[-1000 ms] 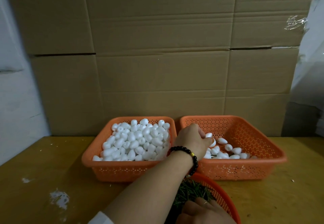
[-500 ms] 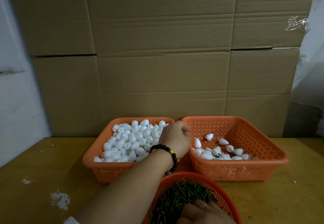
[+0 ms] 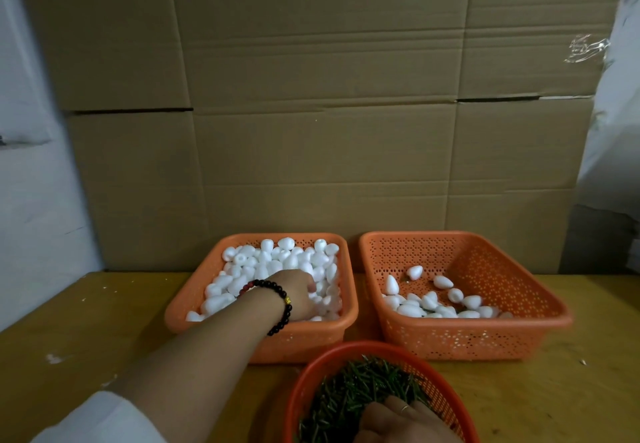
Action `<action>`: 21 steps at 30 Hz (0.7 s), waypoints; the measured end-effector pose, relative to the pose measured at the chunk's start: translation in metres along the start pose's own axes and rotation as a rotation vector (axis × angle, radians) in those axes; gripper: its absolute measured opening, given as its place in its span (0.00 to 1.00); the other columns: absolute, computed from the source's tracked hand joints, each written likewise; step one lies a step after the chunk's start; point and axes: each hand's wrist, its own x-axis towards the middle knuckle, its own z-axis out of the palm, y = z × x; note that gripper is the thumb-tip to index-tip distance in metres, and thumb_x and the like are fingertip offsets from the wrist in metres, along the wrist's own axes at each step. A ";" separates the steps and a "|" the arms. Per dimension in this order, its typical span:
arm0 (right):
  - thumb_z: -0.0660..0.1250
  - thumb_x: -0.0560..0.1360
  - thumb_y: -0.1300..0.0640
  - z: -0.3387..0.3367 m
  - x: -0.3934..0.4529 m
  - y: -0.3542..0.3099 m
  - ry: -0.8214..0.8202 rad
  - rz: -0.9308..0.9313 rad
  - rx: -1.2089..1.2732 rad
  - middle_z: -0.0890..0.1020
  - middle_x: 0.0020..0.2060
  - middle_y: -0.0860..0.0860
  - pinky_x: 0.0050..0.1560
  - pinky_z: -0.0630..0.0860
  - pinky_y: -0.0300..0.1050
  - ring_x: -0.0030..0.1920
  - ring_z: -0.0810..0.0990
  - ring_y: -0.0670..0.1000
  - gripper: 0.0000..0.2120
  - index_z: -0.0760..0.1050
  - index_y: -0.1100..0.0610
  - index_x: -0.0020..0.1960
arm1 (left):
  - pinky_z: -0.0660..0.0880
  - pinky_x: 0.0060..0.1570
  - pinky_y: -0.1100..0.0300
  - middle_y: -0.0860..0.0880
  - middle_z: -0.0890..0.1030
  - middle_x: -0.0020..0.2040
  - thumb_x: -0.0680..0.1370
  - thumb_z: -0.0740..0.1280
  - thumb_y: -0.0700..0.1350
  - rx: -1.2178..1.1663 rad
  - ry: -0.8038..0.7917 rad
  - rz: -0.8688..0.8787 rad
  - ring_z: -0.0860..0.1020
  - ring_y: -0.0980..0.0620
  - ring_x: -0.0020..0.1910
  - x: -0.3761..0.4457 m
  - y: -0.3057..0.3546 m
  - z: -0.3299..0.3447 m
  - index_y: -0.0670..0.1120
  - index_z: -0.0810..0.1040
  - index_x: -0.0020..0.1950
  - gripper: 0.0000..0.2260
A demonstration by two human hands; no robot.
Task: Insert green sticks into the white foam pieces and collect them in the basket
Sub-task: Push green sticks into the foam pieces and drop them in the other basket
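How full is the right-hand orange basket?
Mostly empty: the right basket holds only a few foam pieces, with bare floor showing.

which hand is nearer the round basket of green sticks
Right. The right hand rests on the green sticks inside the round basket; the left hand reaches into the left basket of white foam pieces, beyond it.

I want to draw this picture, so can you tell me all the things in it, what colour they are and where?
left basket: one, orange, back left, heaped with foam
right basket: one, orange, back right, some foam inside
foam pieces: many, white, in both baskets
round basket: one, red-orange, front
green sticks: many, in round basket
table: one, yellowish wood
cardboard: brown, behind
bracelet: one, dark beads, left wrist
left hand: in foam heap
right hand: on sticks
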 end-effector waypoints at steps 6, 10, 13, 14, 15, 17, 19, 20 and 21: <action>0.48 0.81 0.45 -0.001 0.001 0.001 -0.040 0.017 -0.032 0.67 0.65 0.51 0.67 0.57 0.45 0.67 0.64 0.47 0.21 0.67 0.54 0.67 | 0.75 0.46 0.59 0.49 0.75 0.49 0.75 0.66 0.41 0.088 -0.028 0.002 0.76 0.50 0.46 0.007 0.000 -0.001 0.48 0.72 0.56 0.11; 0.40 0.75 0.39 0.003 0.001 0.001 -0.030 0.033 -0.074 0.68 0.65 0.51 0.68 0.57 0.46 0.68 0.63 0.46 0.30 0.66 0.54 0.67 | 0.68 0.32 0.61 0.49 0.70 0.39 0.75 0.61 0.36 0.180 -0.016 -0.004 0.69 0.54 0.34 0.012 -0.002 0.003 0.43 0.72 0.56 0.10; 0.38 0.75 0.39 0.005 0.002 0.002 0.022 0.044 -0.067 0.68 0.65 0.51 0.69 0.56 0.47 0.70 0.63 0.47 0.31 0.64 0.54 0.67 | 0.62 0.27 0.62 0.50 0.66 0.32 0.75 0.60 0.35 0.246 0.002 -0.053 0.64 0.54 0.29 0.015 0.000 0.005 0.45 0.69 0.39 0.08; 0.34 0.70 0.36 0.006 0.002 0.002 0.037 0.035 -0.064 0.69 0.64 0.51 0.69 0.56 0.47 0.69 0.63 0.46 0.37 0.65 0.54 0.66 | 0.62 0.27 0.63 0.50 0.65 0.32 0.75 0.60 0.35 0.255 -0.007 -0.066 0.64 0.54 0.28 0.016 0.001 0.005 0.45 0.67 0.35 0.10; 0.32 0.67 0.36 0.006 0.001 0.001 0.047 0.033 -0.054 0.69 0.63 0.52 0.69 0.56 0.47 0.69 0.64 0.47 0.40 0.65 0.53 0.66 | 0.63 0.27 0.63 0.49 0.66 0.31 0.76 0.61 0.36 0.258 -0.017 -0.075 0.65 0.54 0.28 0.019 -0.001 0.006 0.45 0.66 0.34 0.12; 0.30 0.62 0.35 0.005 -0.001 -0.002 0.090 0.043 0.005 0.70 0.62 0.52 0.70 0.56 0.47 0.68 0.65 0.47 0.43 0.66 0.53 0.64 | 0.64 0.27 0.63 0.49 0.68 0.31 0.76 0.64 0.38 0.265 -0.029 -0.099 0.67 0.54 0.29 0.023 -0.003 0.005 0.45 0.68 0.33 0.12; 0.29 0.60 0.35 0.005 -0.003 -0.002 0.133 0.049 -0.004 0.71 0.61 0.50 0.70 0.56 0.45 0.67 0.66 0.44 0.44 0.67 0.51 0.63 | 0.65 0.27 0.63 0.49 0.69 0.32 0.75 0.66 0.40 0.277 -0.034 -0.098 0.68 0.54 0.29 0.025 -0.006 0.005 0.45 0.69 0.32 0.12; 0.32 0.67 0.34 0.008 -0.003 -0.001 0.169 0.031 -0.017 0.72 0.61 0.50 0.69 0.56 0.44 0.66 0.67 0.44 0.39 0.67 0.51 0.63 | 0.65 0.28 0.63 0.49 0.69 0.32 0.75 0.66 0.40 0.281 -0.038 -0.096 0.68 0.54 0.29 0.025 -0.007 0.005 0.45 0.69 0.32 0.12; 0.37 0.74 0.35 0.007 -0.004 -0.002 0.219 0.015 -0.003 0.72 0.61 0.49 0.69 0.57 0.43 0.66 0.67 0.44 0.31 0.67 0.51 0.62 | 0.65 0.28 0.63 0.50 0.69 0.32 0.76 0.66 0.41 0.273 -0.035 -0.095 0.68 0.54 0.29 0.026 -0.007 0.006 0.45 0.69 0.32 0.12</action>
